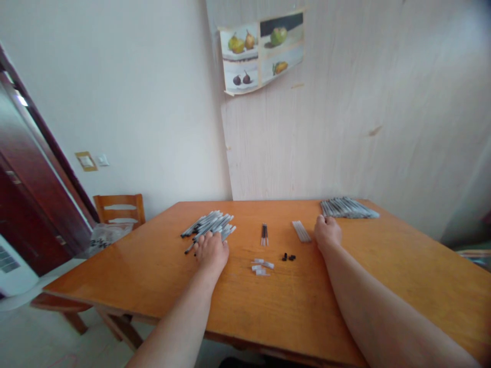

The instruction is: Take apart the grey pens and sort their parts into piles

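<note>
My left hand (pixel 211 251) rests palm down at the near edge of a loose pile of grey pens (pixel 210 223) with dark tips, its fingers slightly apart. On the right, my right hand (pixel 328 231) lies on the table with its fingers curled in, and nothing shows in it. Just left of it is a row of clear pen barrels (pixel 301 231). Several dark ink refills (pixel 264 234) lie side by side at mid-table. Nearer to me are several clear pen caps (pixel 261 267) and a small cluster of black plugs (pixel 289 257).
A flat bundle of grey pens (pixel 347 207) lies at the back right of the wooden table (pixel 245 317). A wooden chair (pixel 119 208) with a clear plastic bag (pixel 109 235) stands at the left. Fruit pictures (pixel 263 53) hang on the wall behind.
</note>
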Available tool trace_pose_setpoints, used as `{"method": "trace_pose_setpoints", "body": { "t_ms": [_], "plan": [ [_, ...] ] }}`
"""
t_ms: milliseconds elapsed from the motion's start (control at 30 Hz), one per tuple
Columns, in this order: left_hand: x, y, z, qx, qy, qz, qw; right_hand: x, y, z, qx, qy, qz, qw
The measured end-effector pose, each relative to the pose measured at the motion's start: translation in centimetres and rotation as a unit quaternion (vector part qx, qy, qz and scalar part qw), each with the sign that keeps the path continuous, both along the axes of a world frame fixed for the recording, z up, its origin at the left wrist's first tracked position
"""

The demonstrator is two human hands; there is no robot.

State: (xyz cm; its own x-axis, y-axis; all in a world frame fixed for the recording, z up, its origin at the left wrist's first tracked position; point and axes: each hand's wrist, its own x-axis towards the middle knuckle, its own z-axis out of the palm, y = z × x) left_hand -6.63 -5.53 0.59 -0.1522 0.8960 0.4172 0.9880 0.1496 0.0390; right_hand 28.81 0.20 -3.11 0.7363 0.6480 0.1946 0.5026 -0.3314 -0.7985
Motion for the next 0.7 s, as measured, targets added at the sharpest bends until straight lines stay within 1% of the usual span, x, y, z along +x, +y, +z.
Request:
{"method": "trace_pose_setpoints", "body": {
  "t_ms": [200,467,633,700],
  "plan": [
    [-0.19,0.11,-0.2,-0.009,0.006,0.006,1.0,-0.19,-0.2,0.34,-0.001,-0.002,0.007,1.0],
    [0.0,-0.07,-0.21,-0.006,0.001,-0.007,1.0,-0.41,-0.45,0.68,0.006,0.006,0.003,1.0],
    [0.04,-0.18,-0.27,0.023,0.008,-0.018,1.0,-0.5,-0.51,0.63,0.032,0.024,-0.008,0.999],
    [0.13,-0.05,-0.2,0.041,0.001,-0.035,0.999,-0.47,-0.4,0.6,0.049,0.034,-0.014,0.998]
  ]
}}
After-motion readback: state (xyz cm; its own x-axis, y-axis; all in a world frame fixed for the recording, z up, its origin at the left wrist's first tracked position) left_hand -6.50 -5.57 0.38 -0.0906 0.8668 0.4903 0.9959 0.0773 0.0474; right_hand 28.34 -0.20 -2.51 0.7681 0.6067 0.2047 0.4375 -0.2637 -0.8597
